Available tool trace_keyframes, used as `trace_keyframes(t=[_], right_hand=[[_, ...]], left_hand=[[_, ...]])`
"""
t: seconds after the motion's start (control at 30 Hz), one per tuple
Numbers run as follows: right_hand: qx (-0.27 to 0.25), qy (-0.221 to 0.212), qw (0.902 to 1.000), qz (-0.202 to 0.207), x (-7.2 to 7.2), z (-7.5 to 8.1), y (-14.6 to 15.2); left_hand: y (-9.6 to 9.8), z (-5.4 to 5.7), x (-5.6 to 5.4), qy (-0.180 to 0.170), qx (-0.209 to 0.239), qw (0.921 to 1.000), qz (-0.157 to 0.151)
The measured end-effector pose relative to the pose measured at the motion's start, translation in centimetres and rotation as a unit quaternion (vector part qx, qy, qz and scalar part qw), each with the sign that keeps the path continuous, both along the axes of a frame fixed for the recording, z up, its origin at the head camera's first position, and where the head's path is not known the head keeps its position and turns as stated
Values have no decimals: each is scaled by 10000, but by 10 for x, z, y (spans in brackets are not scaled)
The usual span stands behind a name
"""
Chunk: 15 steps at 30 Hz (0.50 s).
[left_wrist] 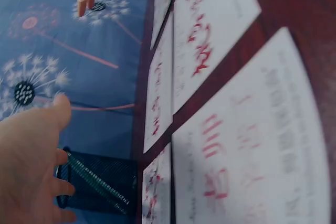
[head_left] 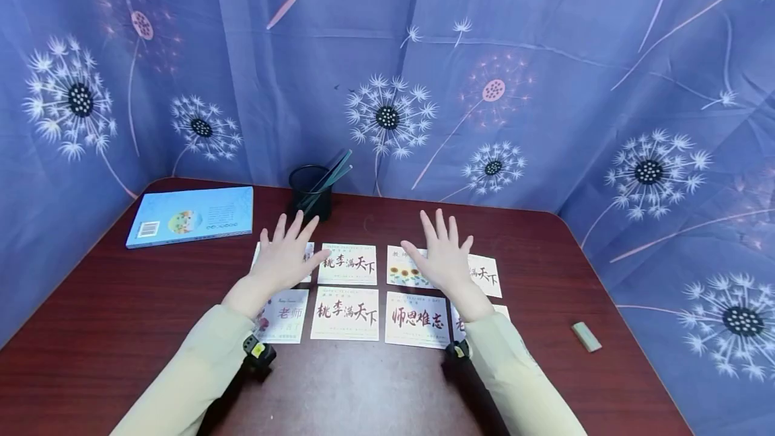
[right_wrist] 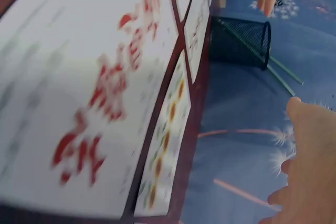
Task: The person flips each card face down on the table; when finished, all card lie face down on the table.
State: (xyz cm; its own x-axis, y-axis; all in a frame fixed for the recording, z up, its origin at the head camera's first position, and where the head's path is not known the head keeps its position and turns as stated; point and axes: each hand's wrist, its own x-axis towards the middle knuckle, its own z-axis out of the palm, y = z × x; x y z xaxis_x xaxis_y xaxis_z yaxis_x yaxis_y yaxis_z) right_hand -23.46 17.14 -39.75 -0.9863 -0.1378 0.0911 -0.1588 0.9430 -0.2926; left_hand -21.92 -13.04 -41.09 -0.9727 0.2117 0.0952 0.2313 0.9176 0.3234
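Note:
Several white printed cards lie in two rows on the table. My left hand [head_left: 281, 254], fingers straight and spread, is held above the left-hand cards, overlapping the back-left one and a card with purple print [head_left: 290, 321]. Over the right-hand cards, my right hand [head_left: 445, 258] is likewise spread with nothing in it. It partly hides a sunflower card [head_left: 402, 276] and a red-lettered card [head_left: 486, 278] behind the wrist. Between the hands are two matching red-lettered cards, one at the back [head_left: 348, 266] and one in front [head_left: 345, 315]. Another red-lettered card [head_left: 418, 319] sits front right.
A light-blue book [head_left: 212, 210] lies at the back left. Beside it stands a black mesh pen holder [head_left: 311, 187] with green sticks [right_wrist: 283, 80] in it. On the right rests a small pale-green block [head_left: 586, 337]. A blue dandelion curtain [head_left: 339, 52] hangs behind the table [head_left: 339, 389].

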Motion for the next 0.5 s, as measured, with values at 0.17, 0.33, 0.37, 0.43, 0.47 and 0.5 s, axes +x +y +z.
trace_keyframes(t=[0.17,0.33,0.37,0.43,0.47,0.5], right_hand=[[-356,97,9990,261,-2,4,-17],[-849,166,9942,643,-5,6,-34],[-948,141,9927,734,-5,6,-38],[-1169,56,9893,877,-6,5,-45],[-1309,8,9868,951,-6,4,-49],[-1380,-41,9851,1022,-6,3,-53]], left_hand=[[-11,4,-3,-63,130,9998,161],[-27,6,-8,-82,259,9992,287],[-31,6,-9,-126,312,9989,322],[-37,6,-11,-285,554,9972,422],[-41,5,-12,-393,726,9954,491],[-44,4,-12,-491,881,9933,558]])
